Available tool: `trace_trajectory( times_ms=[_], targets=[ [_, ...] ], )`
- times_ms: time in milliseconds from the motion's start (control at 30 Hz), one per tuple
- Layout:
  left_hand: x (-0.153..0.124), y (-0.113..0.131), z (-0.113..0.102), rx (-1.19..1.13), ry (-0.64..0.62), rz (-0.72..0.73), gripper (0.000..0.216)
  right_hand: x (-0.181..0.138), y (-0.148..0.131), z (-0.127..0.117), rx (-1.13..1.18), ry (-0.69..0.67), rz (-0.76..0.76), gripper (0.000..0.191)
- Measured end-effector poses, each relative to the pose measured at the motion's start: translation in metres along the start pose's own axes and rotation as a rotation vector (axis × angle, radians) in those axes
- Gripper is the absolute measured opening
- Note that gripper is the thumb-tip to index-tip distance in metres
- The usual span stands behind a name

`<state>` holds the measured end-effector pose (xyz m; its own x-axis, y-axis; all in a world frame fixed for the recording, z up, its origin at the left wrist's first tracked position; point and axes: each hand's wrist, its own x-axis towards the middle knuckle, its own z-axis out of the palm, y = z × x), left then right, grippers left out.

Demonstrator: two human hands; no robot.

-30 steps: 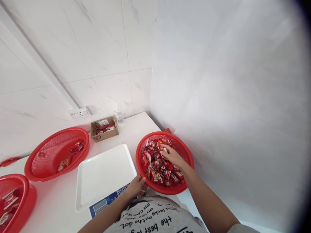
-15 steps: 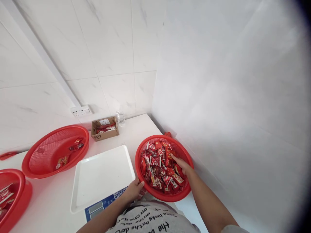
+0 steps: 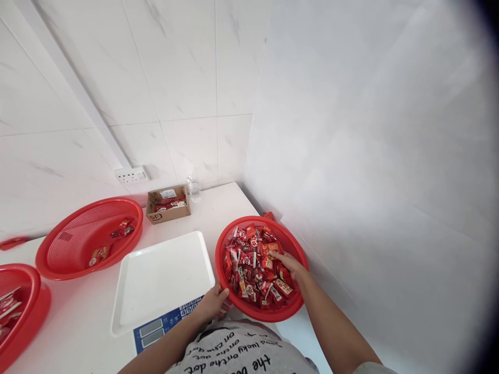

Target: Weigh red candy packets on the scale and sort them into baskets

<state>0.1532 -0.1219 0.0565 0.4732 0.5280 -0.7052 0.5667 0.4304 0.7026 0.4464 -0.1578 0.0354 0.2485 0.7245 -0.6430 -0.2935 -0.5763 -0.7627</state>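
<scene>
A round red plastic basket point(image 3: 301, 297) with mesh sides sits at the table's right edge, heaped with small red wrapped sweets point(image 3: 249, 274). At its near left rim my left hand point(image 3: 212, 304) is closed, thumb over the edge and the other fingers underneath, partly hidden. Inside the basket, my right hand point(image 3: 291, 265) reaches from the right side and pinches a red packet with gold print point(image 3: 270, 254) on top of the pile. The thumb of that hand is hard to see.
Left of the basket stands a weighing scale with a white tray point(image 3: 163, 285) and blue keypad panel point(image 3: 171, 323). Behind it are a cardboard box point(image 3: 168, 205) with red packets and a clear plastic cup point(image 3: 194, 187). Two more red baskets point(image 3: 50, 249) point(image 3: 34, 311) stand left. A wall rises close on the right.
My right hand has moved slightly left and the red-and-gold packet now lies flatter and shows more of its face. My left hand keeps hold of the rim. The view has shifted a little.
</scene>
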Motion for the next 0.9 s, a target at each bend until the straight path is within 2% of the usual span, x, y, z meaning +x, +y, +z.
trace_trajectory(
  times_ms=[167,267,367,500,633,733,900],
  targets=[
    [0.000,-0.001,-0.001,-0.006,-0.003,0.002,0.044,-0.006,-0.003,-0.001,-0.004,0.125,-0.183,0.040],
    [0.000,-0.002,-0.001,-0.003,-0.007,0.007,0.046,-0.015,-0.013,0.003,-0.207,0.289,-0.312,0.036],
    [0.001,-0.003,-0.002,-0.002,-0.014,0.019,0.047,-0.027,-0.026,0.017,-0.430,0.413,-0.397,0.039],
    [0.004,-0.004,-0.002,0.008,-0.017,0.015,0.046,-0.042,-0.035,0.051,-0.561,0.373,-0.509,0.049],
    [0.006,-0.006,-0.002,0.026,-0.022,0.018,0.047,-0.050,-0.035,0.072,-0.618,0.157,-0.619,0.057],
    [0.005,-0.005,-0.002,0.034,-0.019,0.021,0.045,-0.046,-0.036,0.061,-0.502,0.117,-0.605,0.051],
    [0.003,-0.002,-0.001,0.047,-0.019,0.005,0.039,-0.017,-0.031,0.015,-0.431,0.358,-0.497,0.049]
  ],
)
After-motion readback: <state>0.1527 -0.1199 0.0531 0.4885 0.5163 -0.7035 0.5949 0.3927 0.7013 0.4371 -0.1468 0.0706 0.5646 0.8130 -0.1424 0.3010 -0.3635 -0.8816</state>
